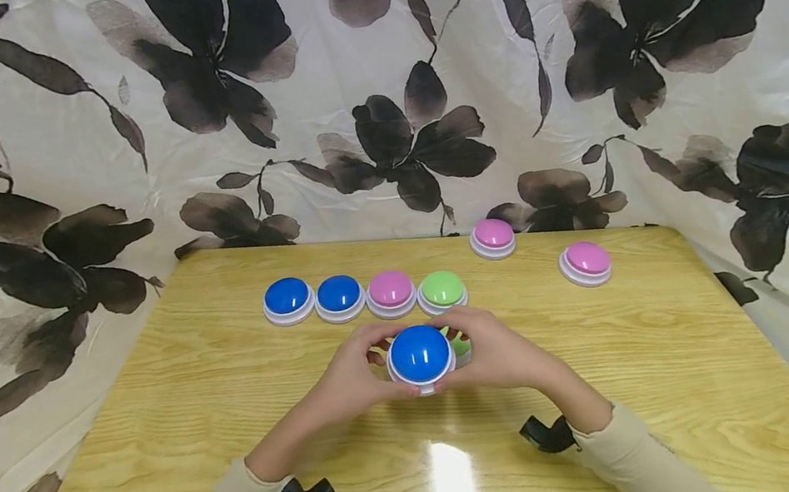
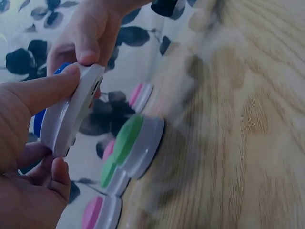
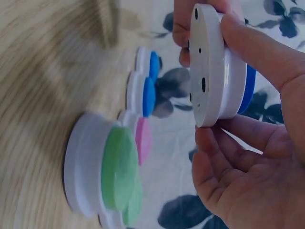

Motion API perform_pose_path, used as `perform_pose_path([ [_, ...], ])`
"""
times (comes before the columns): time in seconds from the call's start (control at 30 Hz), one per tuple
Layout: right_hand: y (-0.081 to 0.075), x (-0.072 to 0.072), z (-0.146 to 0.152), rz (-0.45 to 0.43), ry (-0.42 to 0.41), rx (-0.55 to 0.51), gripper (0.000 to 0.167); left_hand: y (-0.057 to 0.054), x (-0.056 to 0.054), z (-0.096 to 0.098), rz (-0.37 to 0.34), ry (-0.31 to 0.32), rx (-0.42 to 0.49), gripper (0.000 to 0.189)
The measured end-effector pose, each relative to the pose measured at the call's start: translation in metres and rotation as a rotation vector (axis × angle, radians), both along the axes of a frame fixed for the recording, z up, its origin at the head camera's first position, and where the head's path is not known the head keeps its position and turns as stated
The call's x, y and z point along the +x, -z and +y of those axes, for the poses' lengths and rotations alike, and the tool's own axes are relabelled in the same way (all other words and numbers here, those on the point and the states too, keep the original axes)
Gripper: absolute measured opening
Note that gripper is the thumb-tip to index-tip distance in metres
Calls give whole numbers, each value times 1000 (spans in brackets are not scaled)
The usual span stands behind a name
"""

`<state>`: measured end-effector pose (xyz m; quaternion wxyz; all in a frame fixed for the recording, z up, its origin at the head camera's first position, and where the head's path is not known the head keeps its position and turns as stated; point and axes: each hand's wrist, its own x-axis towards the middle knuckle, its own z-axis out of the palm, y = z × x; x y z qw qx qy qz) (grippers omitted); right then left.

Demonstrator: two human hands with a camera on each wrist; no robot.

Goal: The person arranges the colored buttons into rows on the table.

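Both hands grip one blue push button [image 1: 421, 354] with a white base, raised above the table. My left hand [image 1: 353, 372] holds its left side and my right hand [image 1: 490, 348] its right side, thumbs at the near edge. In the right wrist view the white underside [image 3: 206, 67] of that button shows, with small dark holes. Below it on the table stands a green button [image 2: 138, 145], mostly hidden in the head view. Just behind, another green button [image 1: 442, 290] ends a row with a pink button [image 1: 391, 291] and two blue buttons [image 1: 339, 295].
The row runs left to right across the wooden table [image 1: 183, 410]. One pink button [image 1: 493, 236] stands near the back edge, another pink button [image 1: 586, 262] farther right. A flower-printed cloth [image 1: 308, 65] hangs behind the table and along its sides.
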<state>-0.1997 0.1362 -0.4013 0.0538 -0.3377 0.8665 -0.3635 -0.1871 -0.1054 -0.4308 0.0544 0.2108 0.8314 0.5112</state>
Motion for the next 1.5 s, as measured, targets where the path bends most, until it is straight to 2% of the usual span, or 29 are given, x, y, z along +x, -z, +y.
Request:
perform_pose_path([
  [0.2, 8, -17, -17, -25, -8, 9, 76, 10, -11, -15, 28, -4, 3, 69],
  [0.37, 17, -31, -26, -24, -32, 25, 73, 18, -21, -23, 22, -10, -4, 69],
  [0.5, 21, -40, -32, -18, -37, 22, 75, 22, -29, -28, 13, -23, -17, 70],
  [0.67, 26, -48, -36, -27, -22, 60, 76, 29, -40, -31, 36, -19, -61, 69],
  [1.07, 33, -56, -41, -66, 3, 86, 70, 40, -59, -38, 50, 15, -102, 72],
  [1.2, 37, -60, -44, -84, 11, 95, 71, 43, -62, -41, 32, 13, -122, 73],
  [1.4, 41, -61, -49, -61, 34, 118, 72, 46, -65, -44, 9, 8, -141, 72],
  [1.5, 44, -60, -50, -83, 52, 143, 72, 48, -65, -44, -1, 21, -142, 73],
])
